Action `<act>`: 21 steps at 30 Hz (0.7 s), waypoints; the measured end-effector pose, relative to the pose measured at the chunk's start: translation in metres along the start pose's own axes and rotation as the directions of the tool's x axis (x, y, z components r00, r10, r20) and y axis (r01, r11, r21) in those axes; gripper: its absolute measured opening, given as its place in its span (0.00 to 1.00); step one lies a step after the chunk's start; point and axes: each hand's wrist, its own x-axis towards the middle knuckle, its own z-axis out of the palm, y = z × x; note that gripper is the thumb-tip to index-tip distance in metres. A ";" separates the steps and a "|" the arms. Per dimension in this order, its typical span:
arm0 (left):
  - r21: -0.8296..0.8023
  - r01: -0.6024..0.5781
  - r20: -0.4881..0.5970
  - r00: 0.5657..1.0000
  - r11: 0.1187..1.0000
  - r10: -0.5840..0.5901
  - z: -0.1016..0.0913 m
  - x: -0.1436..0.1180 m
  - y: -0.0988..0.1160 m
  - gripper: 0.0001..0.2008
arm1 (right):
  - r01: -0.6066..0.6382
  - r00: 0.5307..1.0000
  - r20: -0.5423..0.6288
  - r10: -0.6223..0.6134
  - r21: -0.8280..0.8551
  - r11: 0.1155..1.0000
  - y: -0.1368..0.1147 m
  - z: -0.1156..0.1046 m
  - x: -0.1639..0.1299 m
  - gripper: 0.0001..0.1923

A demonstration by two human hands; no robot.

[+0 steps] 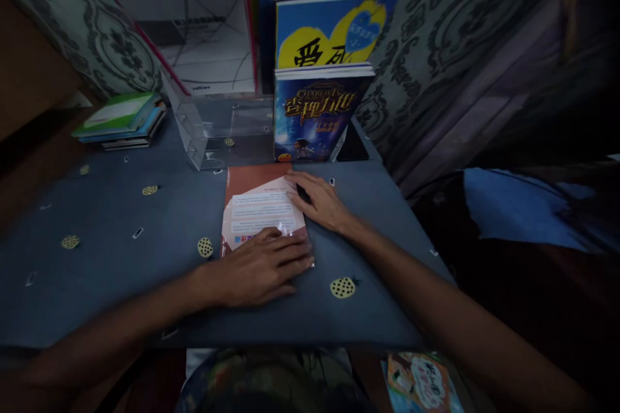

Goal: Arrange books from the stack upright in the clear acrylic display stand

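A thin book (259, 210) with a red-brown and pale pink cover lies flat on the table, showing blocks of small print. It has a glossy, plastic-like sheen near its lower edge. Across its near edge rests my left hand (264, 268), palm down with fingers stretched toward the right. My right hand (317, 200) touches the book's far right side, its fingers extended over the edge and the thumb apart. Neither hand grips the book; the parts of the cover beneath them are hidden.
Behind the book stands a clear acrylic rack (194, 135) holding upright books, a dark blue one (320, 116) in front. A small stack of books (123, 119) lies at the back left. Patterned cloth covers the table (116, 258). Another colourful book (421, 384) is below the table's front edge.
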 end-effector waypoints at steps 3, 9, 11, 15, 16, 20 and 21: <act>-0.060 -0.005 -0.012 1.000 0.998 0.004 0.003 -0.005 -0.005 0.24 | 0.003 1.000 0.025 -0.002 -0.061 0.998 -0.001 0.000 -0.001 0.23; -0.097 -0.009 -0.040 0.999 0.995 0.005 -0.003 -0.016 -0.008 0.22 | 0.015 0.998 0.059 -0.008 -0.126 0.992 0.000 0.001 -0.003 0.23; -0.079 -0.001 -0.052 0.999 0.997 -0.003 -0.001 -0.023 -0.007 0.21 | 0.016 0.998 0.059 -0.008 -0.129 0.992 0.001 0.002 -0.003 0.23; -0.019 0.024 -0.107 0.994 1.000 -0.026 0.004 -0.040 -0.002 0.20 | 0.025 0.998 0.052 -0.018 -0.132 0.991 0.002 0.004 -0.003 0.23; -0.002 0.030 -0.123 0.992 1.000 -0.030 0.005 -0.045 -0.001 0.19 | 0.032 0.998 0.056 -0.025 -0.134 0.991 0.001 0.004 -0.003 0.23; 0.052 0.077 -0.159 0.985 0.996 -0.068 0.009 -0.066 0.007 0.19 | 0.046 0.997 0.068 -0.035 -0.174 0.984 -0.001 0.003 -0.004 0.22; 0.064 0.093 -0.172 0.982 0.994 -0.081 0.010 -0.071 0.009 0.19 | 0.048 0.997 0.071 -0.035 -0.186 0.981 -0.002 0.003 -0.004 0.22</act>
